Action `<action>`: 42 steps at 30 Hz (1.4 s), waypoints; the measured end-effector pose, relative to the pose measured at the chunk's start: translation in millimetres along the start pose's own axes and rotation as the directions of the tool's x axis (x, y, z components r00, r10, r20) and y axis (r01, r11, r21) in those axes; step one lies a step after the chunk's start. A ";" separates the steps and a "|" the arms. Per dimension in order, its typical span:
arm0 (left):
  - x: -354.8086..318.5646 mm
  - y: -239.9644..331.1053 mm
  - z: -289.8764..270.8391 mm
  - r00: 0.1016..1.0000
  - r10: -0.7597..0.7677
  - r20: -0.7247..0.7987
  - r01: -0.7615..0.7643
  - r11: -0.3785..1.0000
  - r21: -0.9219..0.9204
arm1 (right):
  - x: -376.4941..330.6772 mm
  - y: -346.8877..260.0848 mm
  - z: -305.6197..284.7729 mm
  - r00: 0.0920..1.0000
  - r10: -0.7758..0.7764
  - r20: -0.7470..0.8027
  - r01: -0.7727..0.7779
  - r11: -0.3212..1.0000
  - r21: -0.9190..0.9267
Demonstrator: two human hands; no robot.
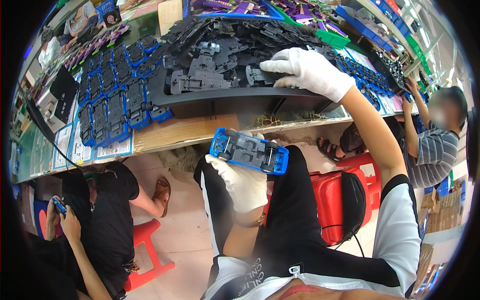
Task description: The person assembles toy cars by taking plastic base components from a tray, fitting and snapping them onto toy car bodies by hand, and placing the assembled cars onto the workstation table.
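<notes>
**Gloved hands at the toy-car tray**

Nearest the camera, the left hand (243,184), in a white glove, is closed around a blue toy car (249,150), holding it upside down over the person's lap so its grey underside and wheels face up. That car sits just below the front edge of the black tray (235,104), clear of it. Above, the right hand (306,70), also gloved in white, reaches into the tray and lies on the heap of grey chassis plates (205,75); its fingers (272,66) curl over one plate, though whether they actually pinch it cannot be told. Left of the tray, rows of finished blue cars (112,107) lie upside down on the bench. Below and right of the tray stands a red stool (330,197). Far to the tray's lower left, a co-worker's hands (60,212) hold another small blue car.
</notes>
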State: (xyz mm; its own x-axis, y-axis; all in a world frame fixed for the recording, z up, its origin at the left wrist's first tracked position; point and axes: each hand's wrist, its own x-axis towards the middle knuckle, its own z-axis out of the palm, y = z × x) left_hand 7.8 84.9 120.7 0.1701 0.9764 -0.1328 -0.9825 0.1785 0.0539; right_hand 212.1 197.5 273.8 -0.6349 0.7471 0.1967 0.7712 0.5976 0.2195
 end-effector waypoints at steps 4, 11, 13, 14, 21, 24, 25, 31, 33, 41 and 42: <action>-3.4 4.7 9.0 0.999 -0.035 -0.015 0.034 0.998 -0.050 | -3.1 -3.1 -7.0 0.994 0.064 0.086 -0.050 0.987 -0.156; 1.5 10.9 2.5 0.998 0.035 0.052 -0.036 0.999 0.006 | -15.8 -51.4 -32.4 0.877 0.201 -0.437 -0.153 0.978 0.143; 2.3 12.7 -0.6 0.998 0.058 0.017 -0.058 0.998 -0.025 | -23.3 -94.7 -31.6 0.874 0.202 -0.442 -0.139 0.975 0.171; 5.4 8.0 -3.7 0.998 0.054 -0.010 -0.055 0.997 -0.057 | -33.8 -108.0 -24.1 0.888 0.085 -0.453 -0.036 0.993 0.115; 13.5 3.4 -33.3 0.985 0.134 0.106 -0.136 0.991 0.014 | -43.1 -177.8 13.8 0.957 0.205 -0.203 -0.147 0.952 0.268; 11.0 5.2 -38.4 0.971 0.135 0.199 -0.122 0.989 -0.078 | -39.8 -183.7 19.3 0.944 0.216 -0.250 -0.182 0.972 0.151; 10.5 5.4 -39.4 0.959 0.138 0.248 -0.109 0.986 -0.126 | -40.0 -184.0 20.8 0.944 0.216 -0.250 -0.181 0.971 0.154; 6.2 4.7 -34.9 0.955 0.144 0.260 -0.114 0.985 -0.130 | -42.8 -183.8 22.1 0.951 0.233 -0.202 -0.201 0.965 0.168; 3.4 4.2 -30.8 0.969 0.142 0.201 -0.131 0.989 -0.066 | -44.2 -183.5 19.9 0.963 0.238 -0.124 -0.211 0.957 0.198; -2.6 1.5 3.6 0.970 0.230 0.077 -0.243 0.912 0.331 | -41.5 -172.2 20.3 0.967 0.215 -0.139 -0.168 0.942 0.291; -4.3 3.1 9.1 0.973 0.222 0.056 -0.229 0.927 0.298 | -42.0 -170.1 21.8 0.964 0.217 -0.151 -0.141 0.905 0.401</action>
State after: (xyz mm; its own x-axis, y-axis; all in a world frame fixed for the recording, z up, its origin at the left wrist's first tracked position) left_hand 4.8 82.4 130.4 -0.0483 0.9969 -0.0618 -0.9266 -0.0216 0.3754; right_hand 108.5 70.8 207.4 -0.4518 0.8064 0.3816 0.8063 0.5522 -0.2121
